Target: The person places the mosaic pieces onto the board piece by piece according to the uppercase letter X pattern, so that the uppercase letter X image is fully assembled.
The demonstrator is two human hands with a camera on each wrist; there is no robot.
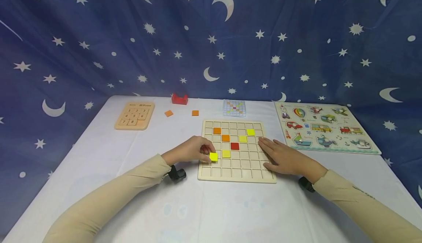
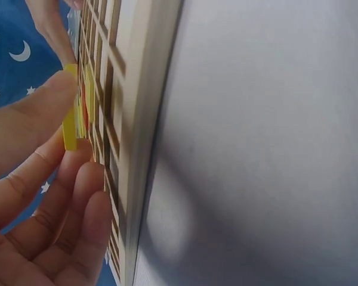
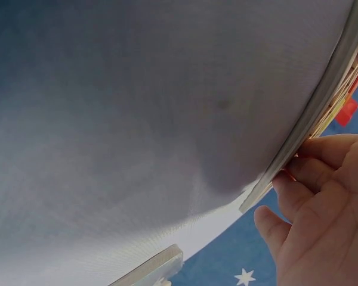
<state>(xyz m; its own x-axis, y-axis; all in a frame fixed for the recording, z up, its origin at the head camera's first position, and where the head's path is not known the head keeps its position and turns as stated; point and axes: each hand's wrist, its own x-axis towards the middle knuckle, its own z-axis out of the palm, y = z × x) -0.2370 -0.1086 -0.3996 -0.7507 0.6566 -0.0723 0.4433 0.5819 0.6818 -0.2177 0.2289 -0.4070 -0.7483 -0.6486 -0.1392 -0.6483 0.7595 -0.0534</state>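
Observation:
A wooden grid board [image 1: 242, 177] lies on the white table. In its cells sit orange tiles [image 1: 225, 138], a red tile [image 1: 234, 146] and several yellow tiles [image 1: 243, 139]. My left hand [image 1: 191, 149] pinches a yellow square tile [image 1: 213, 157] between thumb and fingers, over the board's lower left cells. The left wrist view shows that tile [image 2: 70, 110] edge-on, just above the grid. My right hand [image 1: 283, 157] rests on the board's right edge with fingers extended. In the right wrist view its fingertips [image 3: 310, 146] touch the board's rim.
Two loose orange tiles [image 1: 195, 113] lie behind the board, near a red holder [image 1: 179, 99]. A patterned grid card [image 1: 234, 108] lies at the back. To the left is a wooden number puzzle [image 1: 134, 116]; to the right, a vehicle picture puzzle [image 1: 324, 127]. A starry blue curtain [image 1: 197, 45] hangs behind.

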